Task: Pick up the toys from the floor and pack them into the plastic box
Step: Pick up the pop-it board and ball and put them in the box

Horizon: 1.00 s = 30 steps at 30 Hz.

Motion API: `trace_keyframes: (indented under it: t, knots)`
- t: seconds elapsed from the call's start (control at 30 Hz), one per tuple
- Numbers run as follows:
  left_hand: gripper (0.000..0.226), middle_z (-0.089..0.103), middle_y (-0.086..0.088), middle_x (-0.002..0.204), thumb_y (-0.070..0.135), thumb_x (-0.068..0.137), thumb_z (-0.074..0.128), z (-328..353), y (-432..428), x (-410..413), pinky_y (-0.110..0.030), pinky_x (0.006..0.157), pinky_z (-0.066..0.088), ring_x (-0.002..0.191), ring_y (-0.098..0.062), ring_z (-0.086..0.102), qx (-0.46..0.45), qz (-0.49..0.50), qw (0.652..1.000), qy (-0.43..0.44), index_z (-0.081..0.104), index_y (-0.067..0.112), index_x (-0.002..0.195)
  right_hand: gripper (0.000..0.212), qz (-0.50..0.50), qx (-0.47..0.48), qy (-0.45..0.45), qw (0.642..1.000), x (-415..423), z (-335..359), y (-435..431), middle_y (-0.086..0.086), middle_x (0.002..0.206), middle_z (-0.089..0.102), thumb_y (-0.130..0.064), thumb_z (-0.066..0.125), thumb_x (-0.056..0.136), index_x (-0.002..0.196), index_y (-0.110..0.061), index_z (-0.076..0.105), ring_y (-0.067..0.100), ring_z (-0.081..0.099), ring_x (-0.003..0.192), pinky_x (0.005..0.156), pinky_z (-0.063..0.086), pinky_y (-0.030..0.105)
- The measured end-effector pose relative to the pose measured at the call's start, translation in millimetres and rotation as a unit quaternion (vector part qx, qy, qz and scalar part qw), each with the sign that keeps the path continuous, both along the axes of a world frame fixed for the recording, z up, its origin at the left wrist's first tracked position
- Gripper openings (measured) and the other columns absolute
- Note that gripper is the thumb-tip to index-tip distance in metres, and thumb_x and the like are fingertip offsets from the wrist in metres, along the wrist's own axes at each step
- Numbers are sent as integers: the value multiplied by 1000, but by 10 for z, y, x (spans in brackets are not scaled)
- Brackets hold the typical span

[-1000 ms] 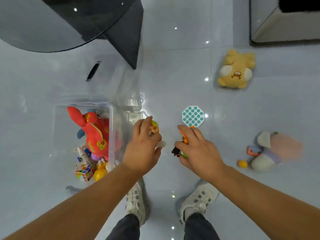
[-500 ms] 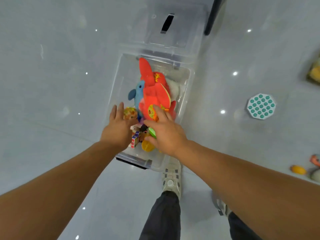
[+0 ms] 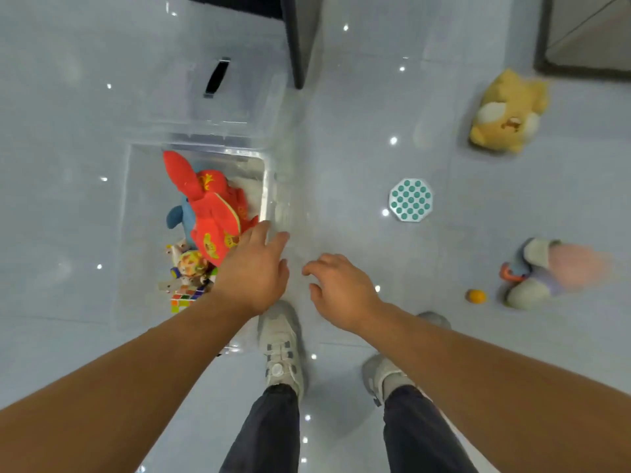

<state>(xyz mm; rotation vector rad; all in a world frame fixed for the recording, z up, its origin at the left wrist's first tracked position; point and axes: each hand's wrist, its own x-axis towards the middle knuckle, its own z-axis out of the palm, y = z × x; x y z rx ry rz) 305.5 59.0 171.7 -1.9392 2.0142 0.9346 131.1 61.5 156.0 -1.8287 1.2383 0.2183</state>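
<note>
Withdrawn from plastic box point(image 3: 269, 186), both hands empty: left grip point(image 3: 254, 271) spread, right grip point(image 3: 338, 288) loosely curled. Next, probably: dotted octagon toy point(image 3: 410, 199) beyond right grip.

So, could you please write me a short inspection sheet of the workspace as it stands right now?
Surface: glossy pale tiled floor, light reflections.
Job's things: clear plastic box open, holding red plush, blue plush, puzzle cube; on the floor yellow plush, dotted octagon toy, orange ball, pastel plush.
Clutter: nothing seen.
Hands: left hand and right hand open, empty.
Cables: nothing seen.
Surroundings: clear lid behind the box; dark furniture.
</note>
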Motion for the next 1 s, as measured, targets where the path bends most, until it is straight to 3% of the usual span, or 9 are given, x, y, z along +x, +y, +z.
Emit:
trace_keyframes:
  t: [0.1,0.33,0.5,0.67,0.77,0.87,1.0]
  knots:
    - [51,24,-14,155,29,95,48,-26,-196,-811,-47,98,43,139,-33,29,23,-59,998,-1,37,19,144,37,-59,-1,52,997,-817,-1,-47,7,127,51,-20,50,93,130,-19,51,26,48,114,89,49,38]
    - [54,21,-12,158,32,96,48,-303,-452,-2424,-44,103,41,143,-29,25,55,-164,985,-15,32,19,147,53,-195,53,173,964,-2643,-222,206,10,148,25,-20,52,91,141,-22,35,30,34,129,91,47,39]
    - [58,19,-12,158,38,96,49,-691,-482,-3089,-44,103,41,143,-30,26,75,-224,971,-41,29,21,147,57,-234,88,202,947,-3422,-597,429,11,152,17,-27,56,89,142,-24,33,32,29,133,94,46,41]
    - [70,2,-14,162,50,91,53,-1368,-608,-3309,-52,110,34,149,-32,6,69,-271,955,-95,19,26,148,86,-231,94,209,946,-3814,-1267,386,9,160,-11,-54,70,76,146,-34,25,36,-1,146,109,34,47]
    - [92,-17,-14,161,58,87,56,-1878,-823,-3229,-58,112,25,148,-35,-12,56,-276,949,-142,0,28,153,110,-240,88,242,936,-3884,-1794,297,10,157,-26,-65,70,69,151,-36,2,40,-15,144,114,25,48]
    - [112,-33,-13,156,64,79,63,-2342,-1058,-3083,-64,111,25,144,-37,-25,40,-273,944,-178,-17,32,150,125,-234,63,287,927,-3865,-2263,272,18,152,-35,-67,71,65,149,-33,-15,48,-17,142,117,16,50]
    - [126,-41,-10,151,64,70,72,-2724,-1291,-3026,-68,106,30,142,-38,-29,39,-261,946,-190,-26,39,146,120,-235,59,324,915,-3880,-2604,329,21,151,-34,-53,77,68,150,-30,-8,53,-13,140,117,17,52]
